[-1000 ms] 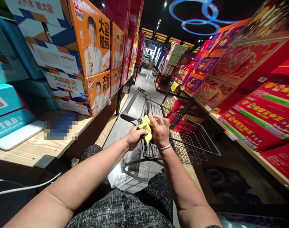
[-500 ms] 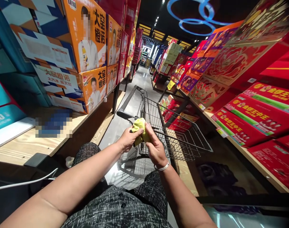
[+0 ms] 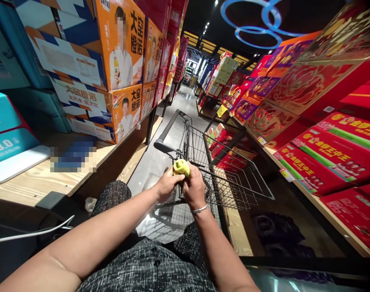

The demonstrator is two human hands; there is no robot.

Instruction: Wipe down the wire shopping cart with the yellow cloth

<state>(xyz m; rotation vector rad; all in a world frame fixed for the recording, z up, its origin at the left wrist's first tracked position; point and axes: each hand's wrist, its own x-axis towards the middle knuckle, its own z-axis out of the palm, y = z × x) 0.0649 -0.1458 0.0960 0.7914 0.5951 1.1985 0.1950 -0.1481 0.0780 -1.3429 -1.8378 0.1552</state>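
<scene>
A bunched yellow cloth (image 3: 181, 167) sits between my two hands, above my lap and in front of the shopping cart. My left hand (image 3: 167, 185) is closed on its left side, thumb lying along the lower edge. Wrapped round the right side is my right hand (image 3: 194, 187), with a pale band on its wrist. The cloth's top is rolled and shows a dark fold. Its lower part is hidden by my fingers. Just beyond stands the black wire shopping cart (image 3: 230, 178), its handle (image 3: 169, 129) to the left.
Orange drink cartons (image 3: 127, 109) are stacked on the left wooden shelf (image 3: 78, 178), with a blurred blue item (image 3: 75, 154) near its edge. Red gift boxes (image 3: 319, 166) fill the right shelf. A white cable (image 3: 35, 233) hangs at lower left. The grey floor (image 3: 185, 95) runs down the aisle.
My right hand's fingers have gone from stretched alongside the cloth to curled round it. The cloth is now more tightly bunched and a little lower. The view has shifted slightly.
</scene>
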